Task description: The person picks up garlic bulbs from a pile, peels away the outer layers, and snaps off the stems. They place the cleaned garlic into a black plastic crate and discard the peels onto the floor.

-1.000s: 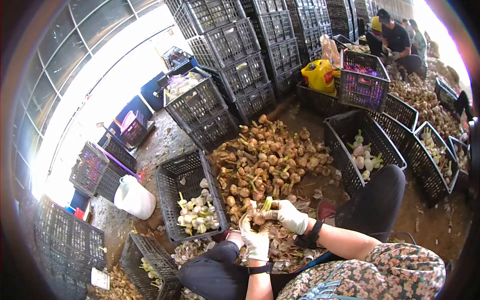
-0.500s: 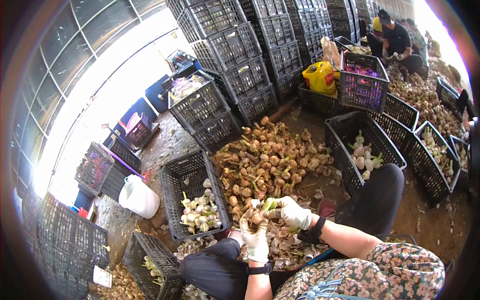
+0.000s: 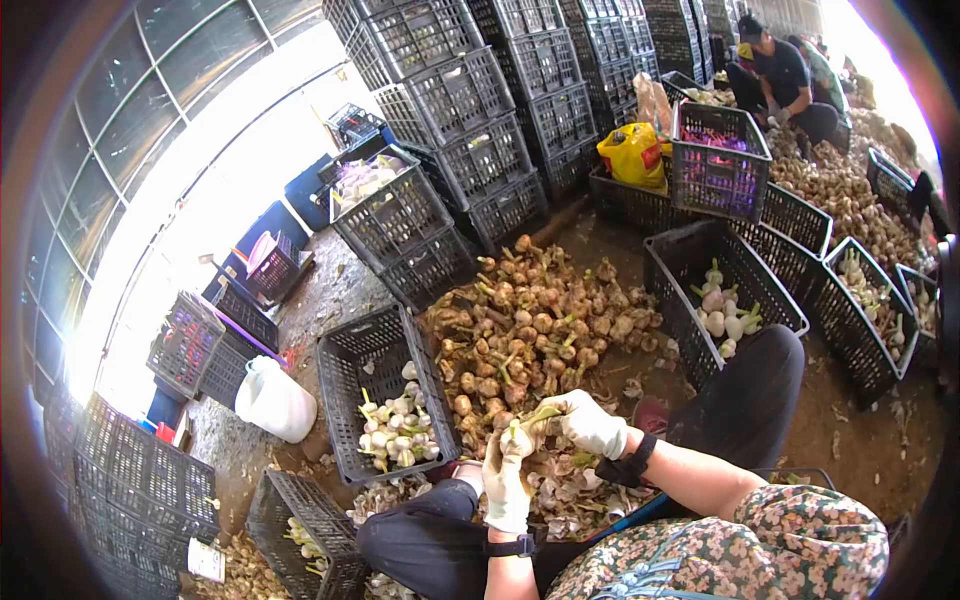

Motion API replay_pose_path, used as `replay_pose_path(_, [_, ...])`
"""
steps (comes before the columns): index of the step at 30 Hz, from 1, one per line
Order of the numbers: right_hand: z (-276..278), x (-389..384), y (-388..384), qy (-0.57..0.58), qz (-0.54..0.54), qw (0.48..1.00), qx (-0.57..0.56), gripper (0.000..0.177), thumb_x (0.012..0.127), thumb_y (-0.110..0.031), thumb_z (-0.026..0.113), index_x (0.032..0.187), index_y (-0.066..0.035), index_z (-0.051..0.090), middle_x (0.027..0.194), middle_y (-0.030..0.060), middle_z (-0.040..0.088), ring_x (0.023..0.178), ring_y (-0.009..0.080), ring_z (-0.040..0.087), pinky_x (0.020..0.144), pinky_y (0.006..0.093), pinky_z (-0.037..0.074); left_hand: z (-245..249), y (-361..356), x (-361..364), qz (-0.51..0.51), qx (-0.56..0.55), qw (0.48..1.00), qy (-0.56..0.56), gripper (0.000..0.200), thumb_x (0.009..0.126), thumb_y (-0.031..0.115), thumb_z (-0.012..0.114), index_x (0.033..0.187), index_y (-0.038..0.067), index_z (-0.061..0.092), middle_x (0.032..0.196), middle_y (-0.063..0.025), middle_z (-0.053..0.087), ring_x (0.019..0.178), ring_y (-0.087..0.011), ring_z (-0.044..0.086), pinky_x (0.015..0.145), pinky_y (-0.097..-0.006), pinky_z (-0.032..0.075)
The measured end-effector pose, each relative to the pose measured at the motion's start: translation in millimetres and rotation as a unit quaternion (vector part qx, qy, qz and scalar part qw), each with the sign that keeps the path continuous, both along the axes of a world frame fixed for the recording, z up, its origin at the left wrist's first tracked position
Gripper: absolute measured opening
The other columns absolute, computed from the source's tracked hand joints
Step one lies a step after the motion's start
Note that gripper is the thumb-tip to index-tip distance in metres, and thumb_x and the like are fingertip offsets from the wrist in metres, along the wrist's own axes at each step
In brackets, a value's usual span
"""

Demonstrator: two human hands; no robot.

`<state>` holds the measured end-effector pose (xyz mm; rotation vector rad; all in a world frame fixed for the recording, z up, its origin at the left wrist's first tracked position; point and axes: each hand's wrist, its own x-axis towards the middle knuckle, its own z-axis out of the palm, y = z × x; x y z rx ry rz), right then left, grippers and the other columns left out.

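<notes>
Left hand, in a white work glove: fingers closed around a pale, round garlic bulb, green stem end up. Right hand, likewise white-gloved: fingers pinched on a greenish-brown strip of outer skin just beside the bulb; whether strip and bulb are joined cannot be told.

Bulb position: in front of the person, above the near edge of a heap of brown, unpeeled garlic. Loose, papery garlic skins lie on the ground below the hands.

Left of heap: black, slatted plastic crate containing cleaned white bulbs with green stems, gathered at its near end. Right of heap: second black plastic crate, tilted, with a smaller group of whitish bulbs inside. White plastic bucket stands beyond the left crate.
</notes>
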<state>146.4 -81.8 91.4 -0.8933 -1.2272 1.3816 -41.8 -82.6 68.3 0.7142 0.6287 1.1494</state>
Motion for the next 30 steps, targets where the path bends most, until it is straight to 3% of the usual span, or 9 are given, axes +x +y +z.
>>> replay_pose_path(5, [-10,-7,-4,-0.093,-0.033,0.995,0.016,0.013,0.091,-0.007,0.069,0.101,0.001,0.071,0.088,0.0008,0.071,0.076,0.0075,0.059,0.071,0.0261,0.05,2,-11,15,0.112,0.156,0.956,0.224,0.051,0.087,-0.001,0.071,0.133,0.001,0.049,0.118,-0.0054,0.061,0.106,-0.0151,0.06,0.093,-0.0256,0.05])
replay_pose_path(9, [-25,-1,5,0.305,-0.109,0.924,-0.205,0.018,0.095,-0.007,0.063,0.11,0.002,0.066,0.091,0.0046,0.071,0.082,0.0135,0.066,0.072,0.0279,0.053,17,-16,5,0.048,0.142,0.978,0.145,0.055,0.088,-0.005,0.066,0.139,0.002,0.047,0.122,-0.0051,0.06,0.104,-0.016,0.061,0.087,-0.0273,0.053])
replay_pose_path(11, [-55,26,19,0.025,-0.049,0.991,-0.12,0.027,0.091,-0.004,0.064,0.118,0.0,0.065,0.098,0.0073,0.072,0.082,0.0152,0.067,0.073,0.0292,0.054,23,-20,3,-0.004,0.13,0.988,0.081,0.059,0.09,-0.007,0.063,0.145,0.005,0.045,0.119,-0.0027,0.057,0.097,-0.0126,0.058,0.079,-0.0219,0.051])
replay_pose_path(13, [-27,18,11,-0.432,-0.126,0.893,-0.007,0.038,0.086,-0.015,0.071,0.122,-0.004,0.066,0.118,0.0193,0.066,0.102,0.0301,0.065,0.085,0.0375,0.052,16,-15,-2,-0.012,0.159,0.981,0.108,0.06,0.094,-0.008,0.057,0.149,0.008,0.04,0.121,-0.0025,0.054,0.093,-0.0106,0.055,0.075,-0.0204,0.049])
replay_pose_path(15, [3,12,-2,-0.385,-0.1,0.906,0.148,0.043,0.085,-0.022,0.073,0.123,-0.003,0.065,0.12,0.0212,0.064,0.109,0.035,0.062,0.093,0.0406,0.05,2,-10,-8,-0.066,0.066,0.995,-0.046,0.058,0.095,-0.007,0.055,0.149,0.006,0.039,0.123,-0.0023,0.051,0.091,-0.0102,0.054,0.075,-0.0212,0.05])
replay_pose_path(17, [22,2,-1,-0.373,0.022,0.901,0.218,0.048,0.081,-0.022,0.074,0.124,-0.004,0.065,0.116,0.0188,0.064,0.108,0.0351,0.063,0.093,0.0411,0.051,-13,-8,-10,0.021,0.237,0.907,0.348,0.073,0.084,0.0,0.071,0.148,0.005,0.038,0.123,-0.0109,0.053,0.107,-0.0274,0.054,0.097,-0.0382,0.047])
replay_pose_path(22, [54,-15,-5,-0.538,0.076,0.8,0.255,0.028,0.07,-0.01,0.065,0.096,-0.002,0.069,0.093,0.0161,0.065,0.09,0.0356,0.065,0.077,0.0435,0.053,3,-13,-7,0.008,0.301,0.786,0.539,0.086,0.075,-0.001,0.077,0.148,0.001,0.034,0.136,-0.0204,0.048,0.129,-0.0333,0.046,0.108,-0.0409,0.039])
replay_pose_path(26, [42,-17,1,-0.556,0.044,0.78,0.284,0.018,0.073,-0.013,0.064,0.086,-0.002,0.065,0.088,0.0171,0.065,0.083,0.0361,0.066,0.073,0.0434,0.053,-3,-14,-1,0.011,0.303,0.79,0.533,0.082,0.077,-0.004,0.074,0.148,0.001,0.034,0.138,-0.0199,0.046,0.127,-0.0317,0.049,0.104,-0.0375,0.043])
replay_pose_path(30, [19,-15,7,-0.464,-0.034,0.86,0.208,0.021,0.076,-0.012,0.062,0.093,0.0,0.063,0.093,0.0208,0.064,0.091,0.0401,0.064,0.079,0.0456,0.052,-16,-3,-7,0.084,0.211,0.932,0.282,0.067,0.082,-0.014,0.065,0.143,0.002,0.041,0.136,-0.0119,0.051,0.125,-0.0199,0.052,0.103,-0.035,0.048])
